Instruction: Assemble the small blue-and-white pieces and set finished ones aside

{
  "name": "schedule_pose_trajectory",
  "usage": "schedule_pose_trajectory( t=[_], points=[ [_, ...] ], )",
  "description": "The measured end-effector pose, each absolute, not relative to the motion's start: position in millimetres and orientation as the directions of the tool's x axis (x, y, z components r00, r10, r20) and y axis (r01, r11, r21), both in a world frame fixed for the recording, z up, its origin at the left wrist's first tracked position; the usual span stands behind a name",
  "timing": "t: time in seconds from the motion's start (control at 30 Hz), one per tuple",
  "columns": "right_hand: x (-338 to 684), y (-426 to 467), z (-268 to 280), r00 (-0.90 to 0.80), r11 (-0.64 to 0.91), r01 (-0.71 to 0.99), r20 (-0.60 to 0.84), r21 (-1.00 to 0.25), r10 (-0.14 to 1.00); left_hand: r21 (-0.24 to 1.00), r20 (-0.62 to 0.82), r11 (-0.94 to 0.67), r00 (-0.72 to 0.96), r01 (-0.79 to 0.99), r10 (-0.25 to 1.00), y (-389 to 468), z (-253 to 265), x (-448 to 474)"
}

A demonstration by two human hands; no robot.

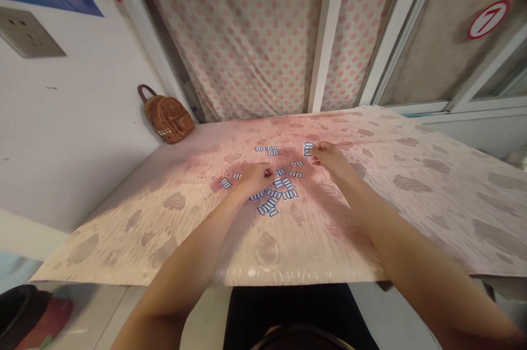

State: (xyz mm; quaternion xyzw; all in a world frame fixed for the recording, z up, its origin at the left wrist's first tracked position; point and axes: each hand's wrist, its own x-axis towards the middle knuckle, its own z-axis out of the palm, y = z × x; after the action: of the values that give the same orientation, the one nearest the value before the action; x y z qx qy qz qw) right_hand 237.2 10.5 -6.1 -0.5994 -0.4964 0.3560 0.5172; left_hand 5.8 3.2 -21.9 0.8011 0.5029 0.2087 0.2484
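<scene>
Small flat pieces with blue and white stripes [269, 204] lie scattered and partly overlapping on the patterned tablecloth [263, 248]. My left hand [256, 180] is low over the left side of this cluster, fingers curled together; whatever may be in them is hidden. Farther right, my right hand [329, 157] pinches at the right edge of a striped piece [308, 149] on the cloth. Beyond my left hand, a short row of similar pieces [267, 150] lies together. A few more pieces [296, 174] sit between the two hands.
A brown mini backpack [169, 117] leans by the wall at the table's far left corner. Behind the table hangs a dotted curtain [247, 32] beside white window frames [329, 32]. A dark bin [24, 311] stands on the floor at lower left.
</scene>
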Motion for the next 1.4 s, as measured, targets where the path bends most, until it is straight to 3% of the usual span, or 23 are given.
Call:
schedule_pose_trajectory(
  t=[0.23, 0.57, 0.87, 1.0, 1.13, 1.27, 1.4],
  points=[
    [236, 8, -6, 0.218, 0.088, 0.263, 0.148, -0.961, 0.965, 0.501, 0.139, -0.36, 0.337, 0.787, 0.931, 1, -12, 1],
    [229, 1, 0, 0.159, 0.097, 0.055, 0.105, -0.994, 0.982, 0.57, 0.041, -0.511, 0.599, 0.644, 0.8, -20, -13, 21],
    [221, -8, 4, 0.044, 0.129, -0.041, 0.127, -0.991, 0.991, 0.671, 0.078, -0.484, 0.595, 0.562, 0.8, -22, -18, 26],
    [219, -8, 3, 0.07, 0.163, 0.024, 0.164, -0.986, 0.984, 0.742, 0.153, -0.442, 0.513, 0.505, 0.844, -22, -16, 27],
    [214, -11, 4, 0.081, 0.162, 0.0, 0.162, -0.987, 0.983, 0.826, 0.27, -0.383, 0.306, 0.414, 0.913, -13, -11, 24],
    [209, -16, 6, 0.035, 0.189, -0.052, 0.187, -0.981, 0.982, 0.947, 0.227, -0.252, 0.141, 0.201, 0.964, -10, -2, 19],
    [206, -20, 7, -0.022, 0.177, -0.081, 0.18, -0.981, 0.983, 0.987, 0.159, -0.16, 0.064, -0.002, 0.985, -15, 7, 18]
  ],
)
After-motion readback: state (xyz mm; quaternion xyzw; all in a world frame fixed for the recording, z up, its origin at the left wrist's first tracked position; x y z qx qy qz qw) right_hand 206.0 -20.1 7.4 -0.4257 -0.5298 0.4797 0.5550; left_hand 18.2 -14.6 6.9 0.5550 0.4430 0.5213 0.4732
